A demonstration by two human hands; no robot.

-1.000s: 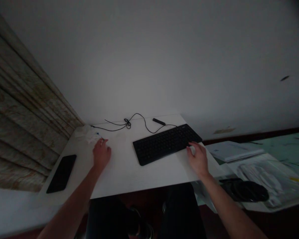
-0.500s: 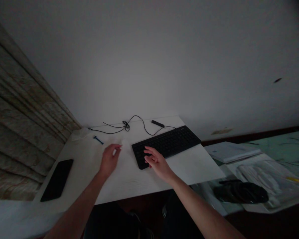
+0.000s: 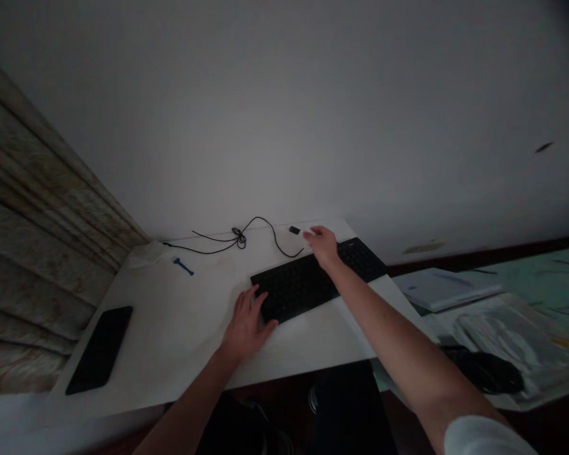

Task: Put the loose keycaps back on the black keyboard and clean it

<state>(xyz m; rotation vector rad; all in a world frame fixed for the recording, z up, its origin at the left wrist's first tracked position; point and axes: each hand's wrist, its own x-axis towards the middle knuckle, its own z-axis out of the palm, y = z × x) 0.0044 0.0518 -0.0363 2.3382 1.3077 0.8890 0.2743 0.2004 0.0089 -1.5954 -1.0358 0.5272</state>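
Note:
My left hand [image 3: 245,323] rests with spread fingers on the front left corner of a black computer keyboard [image 3: 308,281]. My right hand [image 3: 323,246] reaches over the keyboard's back edge, its fingertips at a small black stick [image 3: 294,230]. That stick is partly hidden behind the fingers, and I cannot tell whether they hold it. A thin black cable [image 3: 239,238] lies in a tangled loop behind the keyboard on the white desk [image 3: 171,328].
A black smartphone [image 3: 99,349] lies near the desk's left edge, and a blue plastic implement [image 3: 183,266] and crumpled white tissue [image 3: 146,254] lie at the back left. A wall and curtain border the desk. Right of it, lower down, are papers [image 3: 443,289] and a black object [image 3: 486,371].
My right hand has moved from above the keyboard's middle to its back edge by the black stick. My left hand has moved right, from the bare desk onto the keyboard's corner.

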